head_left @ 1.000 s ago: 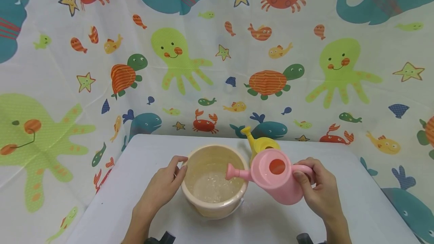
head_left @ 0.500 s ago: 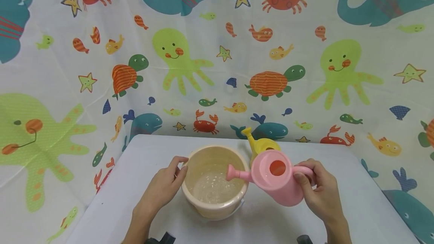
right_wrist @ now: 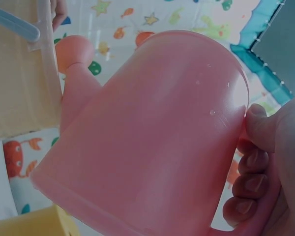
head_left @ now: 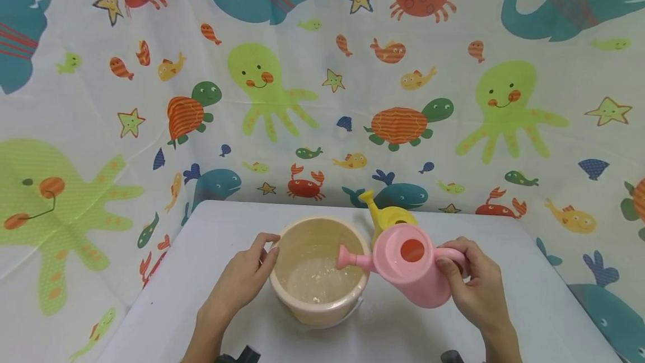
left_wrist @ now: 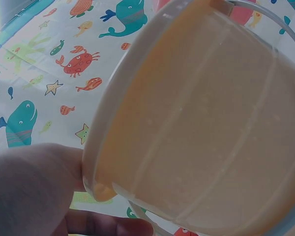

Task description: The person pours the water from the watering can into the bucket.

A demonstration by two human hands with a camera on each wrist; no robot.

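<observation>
In the head view my right hand (head_left: 478, 282) grips the handle of a pink watering can (head_left: 415, 273), fingers wrapped round it in the right wrist view. The can tilts left, and its sprinkler head hangs over the inside of a cream bucket (head_left: 318, 306). Water (head_left: 312, 279) with ripples and a few bubbles lies in the bucket. At the bucket's left rim, my left hand (head_left: 242, 279) holds on with thumb and fingers. The left wrist view has the bucket's ribbed wall (left_wrist: 201, 123) up close, one digit's tip hidden behind the rim.
Just behind the pink can stands a yellow watering can (head_left: 393, 216), partly covered by it. All of this is on a white table (head_left: 191, 256). A curtain (head_left: 322, 99) printed with sea animals hangs along the back and sides.
Bubbles on the water have thinned and the ripples look different. Both hands, the bucket and the pink watering can keep nearly the same places; the view shifts slightly.
</observation>
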